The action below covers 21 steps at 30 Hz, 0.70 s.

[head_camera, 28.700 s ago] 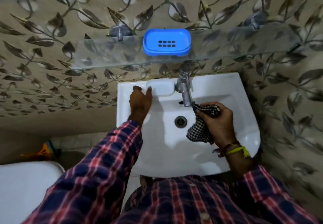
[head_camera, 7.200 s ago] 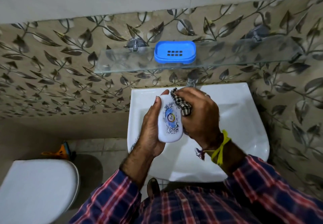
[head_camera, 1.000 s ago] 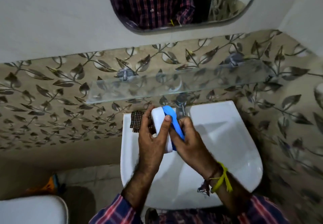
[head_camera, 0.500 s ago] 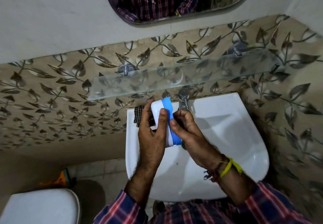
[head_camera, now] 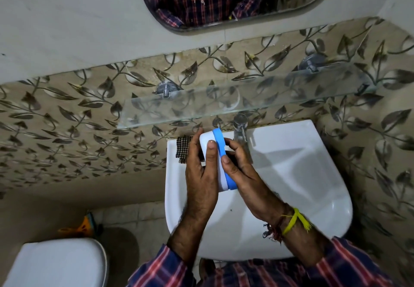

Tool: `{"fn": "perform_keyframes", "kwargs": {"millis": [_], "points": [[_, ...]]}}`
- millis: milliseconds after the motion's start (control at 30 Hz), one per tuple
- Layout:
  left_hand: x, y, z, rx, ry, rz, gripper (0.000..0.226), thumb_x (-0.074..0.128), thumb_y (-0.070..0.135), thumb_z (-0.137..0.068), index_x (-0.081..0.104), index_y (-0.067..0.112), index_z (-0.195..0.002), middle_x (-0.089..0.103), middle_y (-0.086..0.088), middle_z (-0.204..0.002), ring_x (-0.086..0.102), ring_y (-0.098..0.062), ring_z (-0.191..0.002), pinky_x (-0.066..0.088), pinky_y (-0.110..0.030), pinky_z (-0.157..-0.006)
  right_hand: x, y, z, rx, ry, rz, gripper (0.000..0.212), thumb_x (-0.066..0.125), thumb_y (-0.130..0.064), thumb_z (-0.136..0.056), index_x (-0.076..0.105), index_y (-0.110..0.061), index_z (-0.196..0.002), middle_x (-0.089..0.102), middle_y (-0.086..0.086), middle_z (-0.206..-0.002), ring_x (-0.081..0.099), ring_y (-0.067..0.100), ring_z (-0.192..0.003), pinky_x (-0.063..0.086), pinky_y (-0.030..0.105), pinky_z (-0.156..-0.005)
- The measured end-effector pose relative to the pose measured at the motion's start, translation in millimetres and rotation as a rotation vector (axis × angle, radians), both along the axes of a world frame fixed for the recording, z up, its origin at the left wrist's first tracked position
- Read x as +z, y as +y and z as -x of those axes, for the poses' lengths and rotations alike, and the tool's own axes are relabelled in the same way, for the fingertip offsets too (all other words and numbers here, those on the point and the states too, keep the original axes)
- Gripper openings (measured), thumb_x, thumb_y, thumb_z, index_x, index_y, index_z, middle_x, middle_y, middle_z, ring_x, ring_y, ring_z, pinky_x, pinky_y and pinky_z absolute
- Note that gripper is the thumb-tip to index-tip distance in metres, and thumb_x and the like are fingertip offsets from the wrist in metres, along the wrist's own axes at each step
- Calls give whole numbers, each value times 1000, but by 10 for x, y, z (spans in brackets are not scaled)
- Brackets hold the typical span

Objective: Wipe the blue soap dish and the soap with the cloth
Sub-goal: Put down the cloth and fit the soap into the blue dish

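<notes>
Likely slick and light, soap (head_camera: 209,156) in my left hand (head_camera: 201,181), rigid dish (head_camera: 221,150) pinched edgewise by my right hand (head_camera: 242,174); I'd hold the long edges.

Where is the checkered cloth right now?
The checkered cloth lies on the sink's back left rim, against the wall, just behind the left hand.

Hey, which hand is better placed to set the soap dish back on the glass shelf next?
Probably the right hand: it grips the blue soap dish, held on edge against the soap in the left hand. The glass shelf is directly above. The cloth lies on the sink rim.
</notes>
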<state>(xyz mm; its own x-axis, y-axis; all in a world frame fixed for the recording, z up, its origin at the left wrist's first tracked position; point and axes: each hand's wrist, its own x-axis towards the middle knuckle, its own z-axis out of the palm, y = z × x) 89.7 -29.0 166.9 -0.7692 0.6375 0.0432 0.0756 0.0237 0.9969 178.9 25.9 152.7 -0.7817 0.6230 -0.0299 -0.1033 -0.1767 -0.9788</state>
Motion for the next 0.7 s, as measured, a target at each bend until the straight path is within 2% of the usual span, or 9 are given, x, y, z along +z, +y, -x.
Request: {"fn": "perform_keyframes", "kwargs": {"millis": [167,333,400,500,567,600,633,700], "points": [[18,30,-46,-21,-29,24,45,36,51,-98,47,29,-136,61,-5,-130,61,-22,-121,48,-55,-105,36,-87,29,24,-13,-14,41,33,-32,-104,33,-32,-146,50,-26,-140,45,-4,-134,39,12,-102],[4,-15,-28,-47,-85,-10,51,36,49,-98,44,22,-139,58,-14,-134,57,-33,-124,46,-62,-105,72,-122,21,75,-22,46,44,29,-33,-105,27,-31,-148,43,-12,-151,43,1,-137,39,19,-111],[20,-19,-39,-67,-106,-15,51,35,52,-97,43,25,-139,57,-13,-135,57,-32,-126,46,-61,-105,85,-121,24,82,-30,46,43,29,-33,-104,28,-30,-147,44,-11,-149,45,0,-135,42,16,-106],[20,16,-20,-61,-140,-10,57,31,58,-94,42,28,-142,56,-8,-138,57,-25,-128,48,-53,-107,124,-60,10,112,-45,70,39,31,-31,-106,29,-31,-145,48,-15,-144,51,-9,-125,44,7,-91],[16,35,6,-88,-189,-24,64,28,62,-93,40,29,-147,53,-11,-143,53,-28,-133,49,-48,-107,188,9,-19,152,-64,61,39,42,-30,-104,31,-33,-142,54,-16,-136,58,-8,-113,47,5,-78],[21,39,16,-109,-227,-41,64,28,63,-94,38,31,-148,52,-12,-146,52,-31,-134,50,-47,-106,218,48,-36,166,-62,49,43,50,-26,-102,33,-33,-141,57,-10,-132,61,-4,-108,49,8,-74],[30,38,25,-122,-257,-64,62,29,62,-94,38,33,-148,51,-13,-147,53,-32,-134,52,-46,-102,238,90,-51,174,-53,33,49,57,-20,-99,34,-30,-141,59,-1,-131,63,3,-108,53,14,-77],[63,39,63,-118,-268,-99,54,35,56,-96,40,34,-145,54,-9,-144,57,-27,-129,56,-44,-98,286,163,-57,176,-48,15,58,64,-11,-94,36,-24,-143,58,11,-133,62,18,-117,55,32,-95]]}}
